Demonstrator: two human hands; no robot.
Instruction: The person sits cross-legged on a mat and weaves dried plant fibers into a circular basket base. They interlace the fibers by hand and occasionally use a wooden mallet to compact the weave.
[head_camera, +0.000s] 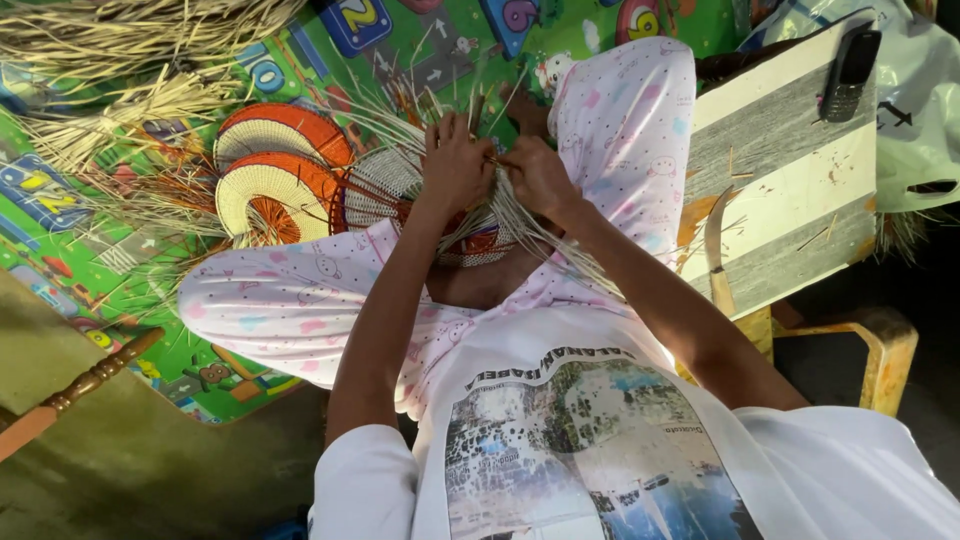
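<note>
My left hand (455, 165) and my right hand (540, 178) meet over my lap, both pinching thin pale straw strands (560, 245) at the rim of a partly woven round basket piece (480, 245). The piece is white and orange, and loose strands fan out from it over my knees, which are in pink patterned trousers (280, 300). My hands and forearms hide most of the weave. The fingers are closed tight on the strands, and the two hands almost touch.
Two round orange-and-white woven discs (275, 175) lie to the left on a colourful play mat (90, 260). Bundles of dry straw (110, 50) sit top left. A striped board (790, 190) at right carries a dark phone (850, 70) and a curved blade (716, 250). A turned wooden leg (70, 395) is lower left.
</note>
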